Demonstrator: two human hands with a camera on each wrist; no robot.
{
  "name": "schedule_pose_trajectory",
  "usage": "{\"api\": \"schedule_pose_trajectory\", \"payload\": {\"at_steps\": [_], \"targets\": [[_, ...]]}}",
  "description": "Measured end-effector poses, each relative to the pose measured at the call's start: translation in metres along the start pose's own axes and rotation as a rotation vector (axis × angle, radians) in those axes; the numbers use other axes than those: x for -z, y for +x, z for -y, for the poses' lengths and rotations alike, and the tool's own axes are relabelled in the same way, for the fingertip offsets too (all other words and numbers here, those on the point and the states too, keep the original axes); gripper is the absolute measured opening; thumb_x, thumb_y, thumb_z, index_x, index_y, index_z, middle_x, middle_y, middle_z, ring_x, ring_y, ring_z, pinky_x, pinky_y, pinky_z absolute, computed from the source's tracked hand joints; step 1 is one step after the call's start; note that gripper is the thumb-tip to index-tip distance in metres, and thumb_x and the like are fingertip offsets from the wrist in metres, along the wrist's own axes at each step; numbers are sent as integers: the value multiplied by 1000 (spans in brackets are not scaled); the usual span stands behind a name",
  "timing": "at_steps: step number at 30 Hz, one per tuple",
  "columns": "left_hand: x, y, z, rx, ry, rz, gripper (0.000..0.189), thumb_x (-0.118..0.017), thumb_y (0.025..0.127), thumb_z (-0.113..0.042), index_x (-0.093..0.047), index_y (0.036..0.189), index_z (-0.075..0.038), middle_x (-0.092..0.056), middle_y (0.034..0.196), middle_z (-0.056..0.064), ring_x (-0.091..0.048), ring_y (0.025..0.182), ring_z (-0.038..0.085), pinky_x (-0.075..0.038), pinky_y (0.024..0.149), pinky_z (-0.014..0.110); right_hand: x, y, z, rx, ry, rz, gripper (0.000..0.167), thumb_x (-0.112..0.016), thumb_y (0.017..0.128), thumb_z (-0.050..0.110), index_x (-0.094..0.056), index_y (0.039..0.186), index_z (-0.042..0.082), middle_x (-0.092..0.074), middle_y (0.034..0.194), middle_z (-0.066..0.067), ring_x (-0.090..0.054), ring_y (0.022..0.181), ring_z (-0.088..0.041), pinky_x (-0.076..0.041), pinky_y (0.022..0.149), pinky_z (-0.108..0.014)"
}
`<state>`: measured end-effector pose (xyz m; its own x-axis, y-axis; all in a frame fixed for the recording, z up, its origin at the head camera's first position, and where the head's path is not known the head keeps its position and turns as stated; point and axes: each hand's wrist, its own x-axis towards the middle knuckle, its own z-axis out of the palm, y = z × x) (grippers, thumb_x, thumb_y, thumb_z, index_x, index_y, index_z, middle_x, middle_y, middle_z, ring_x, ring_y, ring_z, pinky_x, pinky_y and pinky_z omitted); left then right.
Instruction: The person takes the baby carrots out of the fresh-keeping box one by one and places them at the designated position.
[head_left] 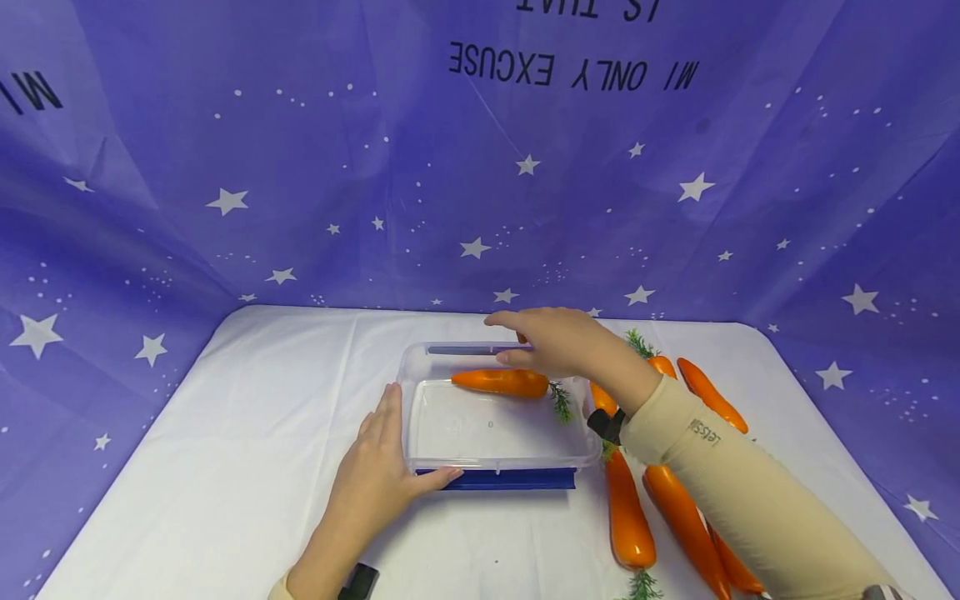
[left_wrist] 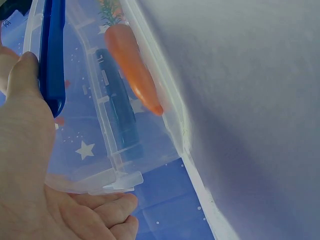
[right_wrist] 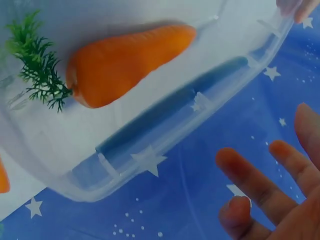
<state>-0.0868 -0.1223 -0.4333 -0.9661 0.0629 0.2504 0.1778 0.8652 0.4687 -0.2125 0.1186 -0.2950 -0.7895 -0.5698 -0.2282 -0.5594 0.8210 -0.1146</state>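
Note:
A clear plastic box [head_left: 491, 450] with blue side latches stands uncovered on the table. One orange carrot with a green leafy top [head_left: 501, 382] lies inside, along the far side, its tip towards the left. My left hand [head_left: 377, 467] holds the box at its near left corner, fingers along the left wall and thumb over the near rim by the blue latch [left_wrist: 52, 55]. Above the far right rim is my right hand [head_left: 562, 340]; in the right wrist view its fingers [right_wrist: 260, 187] are spread, holding nothing, apart from the carrot [right_wrist: 125, 65].
Several more carrots lie right of the box, among them one near its right corner [head_left: 628, 512], one further right [head_left: 678, 517] and one at the back [head_left: 712, 396]. The right forearm hides part of them. A purple star-printed cloth [head_left: 420, 167] rises behind the white table [head_left: 247, 467].

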Motion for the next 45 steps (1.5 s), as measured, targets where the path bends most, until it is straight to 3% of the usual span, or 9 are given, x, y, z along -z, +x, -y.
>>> {"api": "schedule_pose_trajectory", "payload": {"at_steps": [8,16,20,27,30,35,40,45], "targets": [[-1,0,-1,7,-4,6,141,-63,59,-90,-19,157,1,-31,160,22,-48,133,46,-47,103,57,-12,19,7,23,-28,90,57,-57,98,47,-40,151,36,-60,142,1,-61,122,-22,-50,101,-50],[-1,1,-2,3,0,1,141,-60,58,-93,-19,157,0,-31,160,20,-48,134,43,-48,102,56,-26,27,18,-21,-93,194,58,-62,97,41,-40,150,38,-58,144,2,-57,128,-26,-48,102,-51],[-1,1,-3,8,0,8,141,-61,58,-92,-18,157,-1,-30,161,20,-47,135,44,-47,103,57,-36,30,23,-42,-123,214,60,-66,94,36,-41,149,41,-62,138,3,-62,118,-24,-51,96,-50],[0,1,-2,12,-6,9,141,-62,58,-91,-18,157,-1,-30,161,20,-46,136,44,-46,104,56,-53,35,28,-49,-257,174,59,-65,94,32,-42,146,45,-69,102,-3,-63,86,-19,-56,77,-42],[0,0,-2,9,-6,6,141,-62,58,-91,-18,157,0,-30,161,20,-46,136,44,-46,104,57,-57,36,30,-46,-315,171,60,-64,94,34,-40,148,46,-67,104,-5,-61,77,-20,-56,71,-39],[0,0,-2,8,-5,4,141,-66,58,-88,-18,157,0,-31,160,21,-46,136,44,-47,104,56,-61,37,29,-54,-350,186,61,-64,95,35,-37,148,48,-69,116,-4,-60,73,-21,-56,70,-38],[0,0,-1,12,-8,6,141,-67,58,-88,-18,157,0,-31,160,20,-46,136,43,-47,103,56,-66,37,26,-73,-342,221,61,-66,94,33,-40,148,45,-69,101,1,-60,79,-18,-56,73,-38],[1,0,-1,20,-9,11,141,-65,58,-90,-18,157,-1,-30,161,20,-45,137,43,-47,104,56,-69,39,23,-113,-334,271,71,-65,94,34,-28,152,50,-65,87,0,-54,70,-17,-51,65,-33]]}}
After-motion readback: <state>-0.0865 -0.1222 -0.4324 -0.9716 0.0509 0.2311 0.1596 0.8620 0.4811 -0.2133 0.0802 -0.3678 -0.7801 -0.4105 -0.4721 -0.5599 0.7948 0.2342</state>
